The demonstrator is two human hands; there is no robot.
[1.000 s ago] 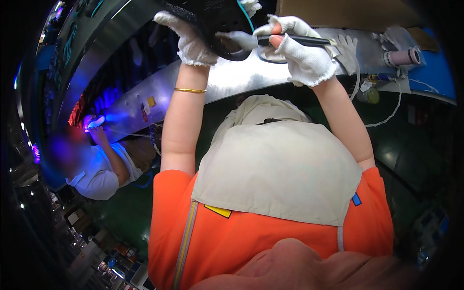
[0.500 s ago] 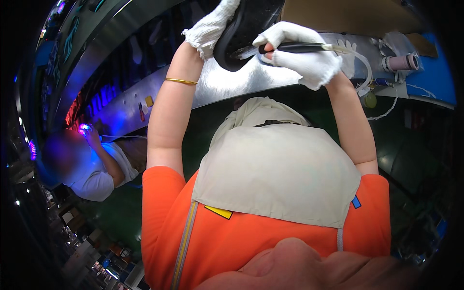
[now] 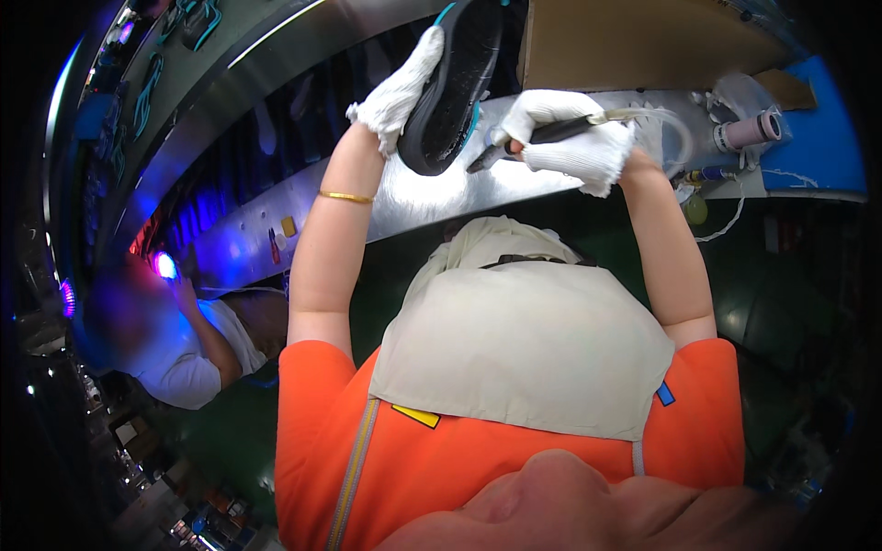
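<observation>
A black shoe sole [image 3: 459, 83] with teal along its edge is held upright and slightly tilted over the metal bench. My left hand [image 3: 404, 87], in a white knit glove, is closed on its left side; the fingertips are partly hidden. Wet-looking shine shows on the sole's inner face near its lower end. My right hand [image 3: 579, 156], also gloved in white with bare fingertips, is closed round the black handle of a brush [image 3: 565, 130]. From the handle's rear runs a clear tube [image 3: 680, 129]. The brush's dark tip is just right of the sole's lower end, apart from it.
Under my hands runs the shiny metal bench [image 3: 381, 211]. Cardboard [image 3: 634, 41] stands behind it. A pinkish spool [image 3: 749, 131] and plastic wrap lie at the right, beside a blue panel [image 3: 831, 129]. More soles [image 3: 197, 23] sit on the upper-left shelf. A co-worker [image 3: 197, 344] sits at left.
The sole has come lower and nearer, turned so more of its inner face shows. The brush tip, at the sole's edge before, has drawn off and down. My right hand has lowered.
</observation>
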